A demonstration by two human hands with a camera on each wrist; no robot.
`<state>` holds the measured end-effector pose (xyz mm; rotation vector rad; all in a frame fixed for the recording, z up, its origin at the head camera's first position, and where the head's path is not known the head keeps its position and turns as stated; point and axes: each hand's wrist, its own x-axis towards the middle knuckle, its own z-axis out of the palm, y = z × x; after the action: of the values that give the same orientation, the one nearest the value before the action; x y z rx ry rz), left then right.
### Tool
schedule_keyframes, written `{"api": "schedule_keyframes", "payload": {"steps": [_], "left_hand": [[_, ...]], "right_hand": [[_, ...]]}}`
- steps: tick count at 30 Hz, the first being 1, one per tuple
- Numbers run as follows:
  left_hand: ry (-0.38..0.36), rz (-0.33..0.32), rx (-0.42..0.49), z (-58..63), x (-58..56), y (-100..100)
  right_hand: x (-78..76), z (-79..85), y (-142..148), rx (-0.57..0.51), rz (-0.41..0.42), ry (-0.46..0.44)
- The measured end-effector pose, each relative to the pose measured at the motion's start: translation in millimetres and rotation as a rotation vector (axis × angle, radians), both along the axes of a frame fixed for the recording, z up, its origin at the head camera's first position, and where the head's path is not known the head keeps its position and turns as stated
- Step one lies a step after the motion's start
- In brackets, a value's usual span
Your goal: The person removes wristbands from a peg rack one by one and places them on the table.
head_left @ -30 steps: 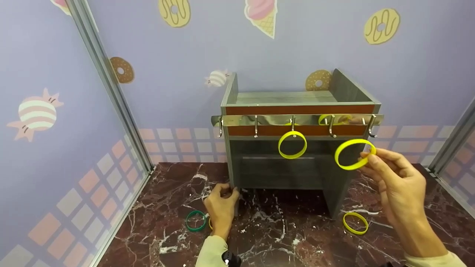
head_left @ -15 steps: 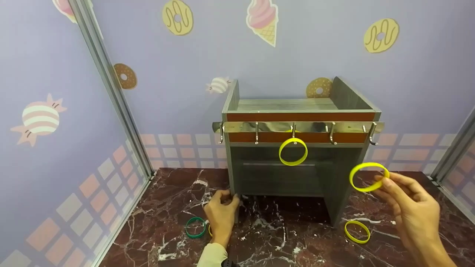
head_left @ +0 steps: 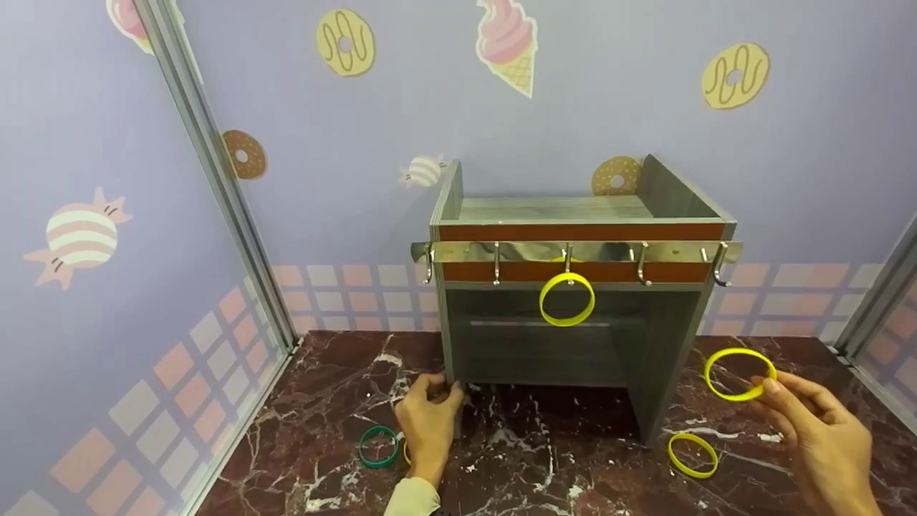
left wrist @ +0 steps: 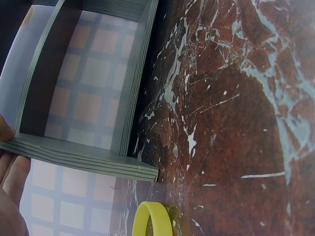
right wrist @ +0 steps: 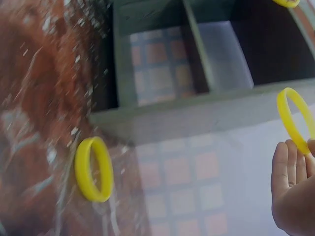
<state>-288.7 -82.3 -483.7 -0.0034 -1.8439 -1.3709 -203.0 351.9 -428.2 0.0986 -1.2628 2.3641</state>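
Note:
My right hand [head_left: 824,437] pinches a yellow silicone wristband [head_left: 740,374] between thumb and fingers, off the right side of a grey wooden shelf unit [head_left: 544,344]. The same held band [right wrist: 294,120] shows at the right of the right wrist view. Low on the unit's left side panel, my left hand [head_left: 428,423] grips the edge, thumb and fingers on either side [left wrist: 78,157]. Another yellow wristband [head_left: 567,299] hangs from the middle hook of a metal hook rail [head_left: 602,251] across the unit's front.
On the dark red marbled tabletop [head_left: 516,480] lie a yellow wristband [head_left: 693,456] at right and a green one [head_left: 377,447] at left. Beside the green one, a yellow band [left wrist: 153,220] is mostly hidden behind my left wrist in the head view. Patterned walls [head_left: 344,143] stand behind and left.
My right hand has moved away from the hook rail, down and to the right, carrying the yellow wristband. The left hand keeps its grip on the panel; the head view has tilted slightly upward.

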Motion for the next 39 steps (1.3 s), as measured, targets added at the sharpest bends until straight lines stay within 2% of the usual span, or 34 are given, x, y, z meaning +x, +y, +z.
{"api": "schedule_keyframes", "payload": {"steps": [10, 16, 19, 26, 32, 39], "left_hand": [[-0.028, -0.007, 0.024, 0.8, 1.3, 1.5], [-0.046, -0.026, 0.025, -2.2, 4.7, 3.8], [-0.035, -0.026, 0.014, -3.4, 4.8, 3.3], [-0.002, -0.022, 0.006, 0.8, 0.8, -2.8], [0.000, -0.022, -0.005, 2.3, 1.5, -3.5], [0.000, -0.032, -0.002, -1.6, 4.0, -0.3]], "right_hand": [[-7.3, -40.3, 30.6, 0.057, -0.068, -0.221], [-5.4, -55.2, 46.2, 0.187, -0.151, -0.475], [-6.3, -60.3, 52.5, 0.222, -0.158, -0.549], [-9.9, -68.9, 59.9, 0.269, -0.102, -0.586], [-8.1, -77.2, 64.1, 0.301, -0.097, -0.615], [1.9, -88.7, 71.6, 0.278, -0.012, -0.567]]}}
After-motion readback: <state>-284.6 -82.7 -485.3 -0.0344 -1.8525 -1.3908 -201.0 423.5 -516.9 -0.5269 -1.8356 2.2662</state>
